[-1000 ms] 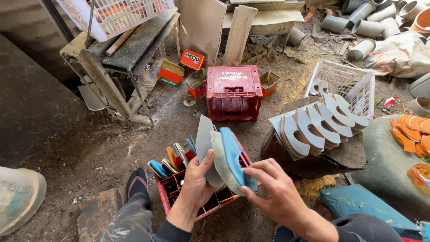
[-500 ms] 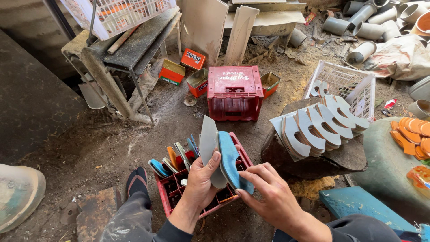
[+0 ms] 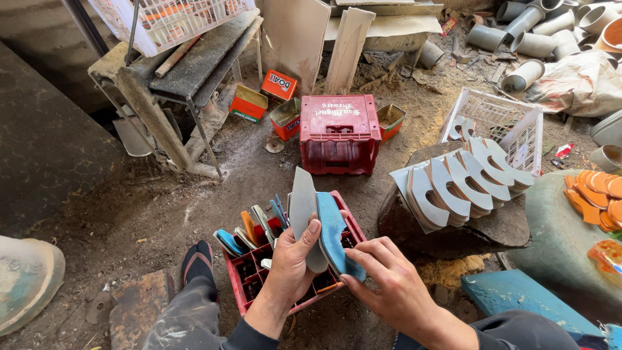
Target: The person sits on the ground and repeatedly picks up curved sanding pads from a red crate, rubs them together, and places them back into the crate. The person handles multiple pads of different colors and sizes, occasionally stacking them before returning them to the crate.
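Left hand (image 3: 289,259) grip clasping grey piece (image 3: 302,210), right hand (image 3: 389,285) grip pinching blue piece (image 3: 334,233), above red crate (image 3: 259,272)

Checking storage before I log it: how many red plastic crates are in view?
2. One red crate sits upside down on the dirt ahead; the other red crate, holding tile pieces, sits under the left hand. More may be hidden.

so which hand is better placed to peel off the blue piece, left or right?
Right, probably. The right hand already pinches the blue piece at its lower edge, while the left hand grips the grey pieces over the red crate.
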